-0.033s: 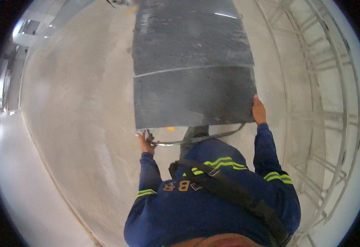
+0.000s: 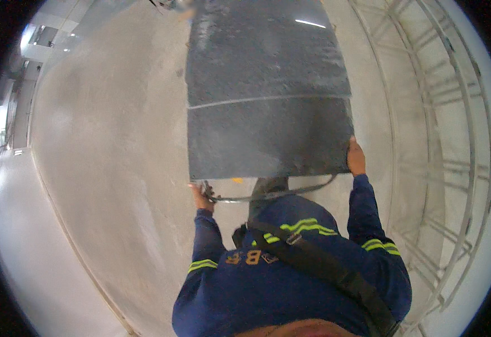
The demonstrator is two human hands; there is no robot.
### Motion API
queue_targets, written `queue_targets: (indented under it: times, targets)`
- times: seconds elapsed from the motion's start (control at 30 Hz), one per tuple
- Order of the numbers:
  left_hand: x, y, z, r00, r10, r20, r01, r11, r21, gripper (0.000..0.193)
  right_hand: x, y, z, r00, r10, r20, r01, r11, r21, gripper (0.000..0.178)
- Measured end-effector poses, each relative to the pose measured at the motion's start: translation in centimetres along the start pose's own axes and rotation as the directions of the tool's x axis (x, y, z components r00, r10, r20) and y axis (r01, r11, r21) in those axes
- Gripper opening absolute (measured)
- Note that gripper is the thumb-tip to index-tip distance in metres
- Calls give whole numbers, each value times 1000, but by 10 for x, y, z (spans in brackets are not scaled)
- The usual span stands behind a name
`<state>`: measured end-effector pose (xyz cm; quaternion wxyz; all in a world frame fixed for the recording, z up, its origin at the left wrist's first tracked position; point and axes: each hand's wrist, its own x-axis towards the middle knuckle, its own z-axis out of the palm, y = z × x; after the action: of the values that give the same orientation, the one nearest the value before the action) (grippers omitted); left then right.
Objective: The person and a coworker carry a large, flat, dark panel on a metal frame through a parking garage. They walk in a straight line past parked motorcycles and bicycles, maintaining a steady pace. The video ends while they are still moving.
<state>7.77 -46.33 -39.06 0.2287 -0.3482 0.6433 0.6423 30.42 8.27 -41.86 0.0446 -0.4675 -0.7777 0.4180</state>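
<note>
A long, flat dark grey panel [image 2: 268, 135] runs away from me up the middle of the view, with a pale line [image 2: 268, 100] across it. Below its near edge curves a thin dark bar [image 2: 315, 187]. My left hand [image 2: 202, 197] is at the near left corner, closed around the bar's left end; its fingertips are partly hidden. On the panel's right edge, near the front corner, my right hand [image 2: 356, 158] is closed, with its fingers mostly out of sight. What supports the panel cannot be seen.
Grey-beige floor [image 2: 105, 140] spreads on both sides of the panel. Metal railings or racking [image 2: 464, 140] stand along the right. A pale wall or strip [image 2: 38, 241] bounds the left. A dark strap [image 2: 318, 258] crosses my body.
The panel and both my hands sit slightly lower and further right in the picture. The surroundings have shifted a little too. Both hands keep the same hold.
</note>
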Motion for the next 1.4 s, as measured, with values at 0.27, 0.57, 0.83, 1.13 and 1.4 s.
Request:
queue_targets:
  times: [0.27, 0.57, 0.83, 1.13, 1.4]
  targets:
    - [-9, 9, 20, 1000, -9, 6, 8, 985, 175, 106, -39, -22, -58, 953, 274, 128, -299, 921, 251, 78]
    - [6, 5, 23, 999, 41, -34, -35, 984, 175, 109, -108, 47, -11, 976, -33, 215, -168, 514, 841, 76]
    - [6, -1, -12, 992, 120, 37, -126, 943, 310, 103, -128, 20, -15, 913, 27, 406, -400, -122, 908, 56]
    - [63, -42, -22, 949, 75, 306, -9, 977, -211, 29, -151, 44, 8, 974, -36, 224, -225, -36, 974, 75]
    - [127, -44, -84, 718, 318, 619, -451, 890, 67, 36, -236, 19, 72, 926, 274, 259, -214, -183, 959, 57]
